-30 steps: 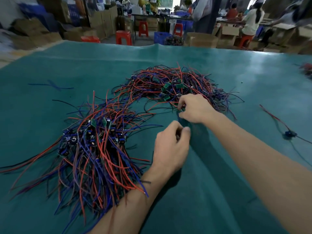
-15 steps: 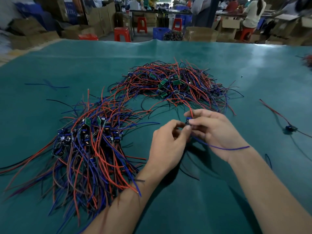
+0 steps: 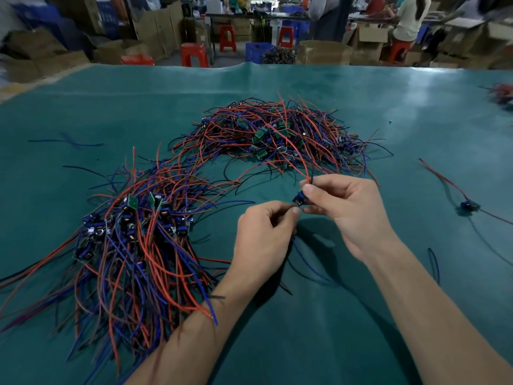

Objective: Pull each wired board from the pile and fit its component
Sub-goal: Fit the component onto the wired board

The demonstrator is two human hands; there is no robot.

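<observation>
Spreading across the green surface (image 3: pixel 361 112), the far pile (image 3: pixel 277 134) feeds and the near pile (image 3: pixel 133 237) receives, while between them the right hand (image 3: pixel 349 209) pinches one wired board (image 3: pixel 299 200) upright so the left hand (image 3: pixel 263 237), fingertips pinched, can seat a component too small to make out.

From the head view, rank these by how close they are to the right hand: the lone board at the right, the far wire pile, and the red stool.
1. Far wire pile, just beyond the right hand.
2. Lone board, off to its right.
3. Red stool, past the table's far edge.
</observation>
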